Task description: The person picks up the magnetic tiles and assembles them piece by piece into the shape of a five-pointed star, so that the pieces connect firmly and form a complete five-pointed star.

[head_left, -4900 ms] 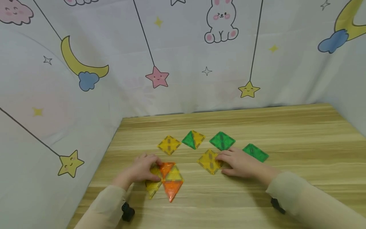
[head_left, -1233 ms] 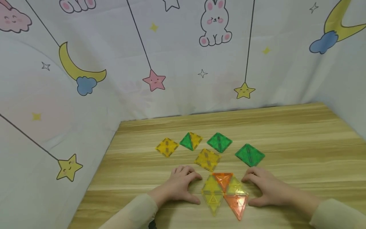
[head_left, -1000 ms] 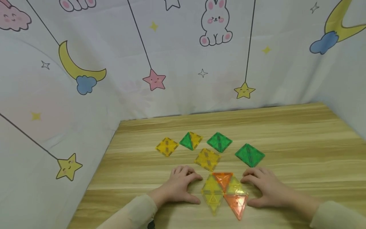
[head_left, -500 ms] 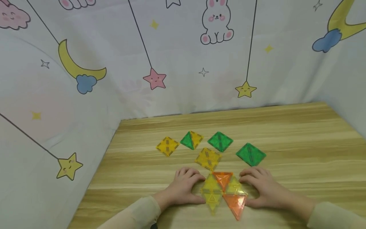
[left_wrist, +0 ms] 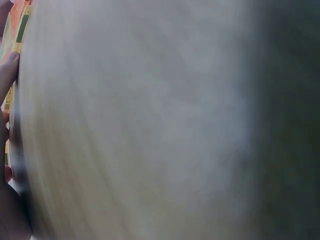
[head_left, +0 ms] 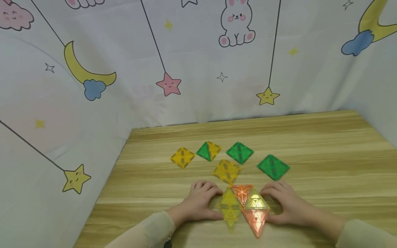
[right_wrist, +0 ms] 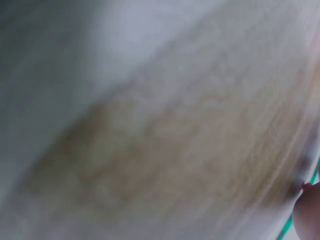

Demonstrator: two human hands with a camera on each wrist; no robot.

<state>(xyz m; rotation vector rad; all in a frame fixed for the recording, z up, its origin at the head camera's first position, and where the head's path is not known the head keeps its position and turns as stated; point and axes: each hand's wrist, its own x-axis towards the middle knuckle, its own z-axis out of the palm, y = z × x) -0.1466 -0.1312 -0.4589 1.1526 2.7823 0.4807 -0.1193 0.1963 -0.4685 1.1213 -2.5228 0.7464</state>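
We note left hand (head_left: 201,201) and right hand (head_left: 286,203), grips relaxed, flanking triangular tiles (head_left: 249,204); a yellow diamond (head_left: 226,171) crowds their far corner, green diamonds (head_left: 273,167) beyond.

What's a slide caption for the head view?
Left hand and right hand flank yellow and orange triangular tiles, green and yellow diamonds beyond.

A cloth-walled play nook is suggested, though whether it is set in a home or a studio cannot be told. The wood-grained table (head_left: 316,155) is backed and flanked by white cloth (head_left: 198,51) printed with a rabbit (head_left: 236,26), moons (head_left: 75,66) and smiling stars (head_left: 169,84). Bright see-through tiles (head_left: 279,167) are spread on the table.
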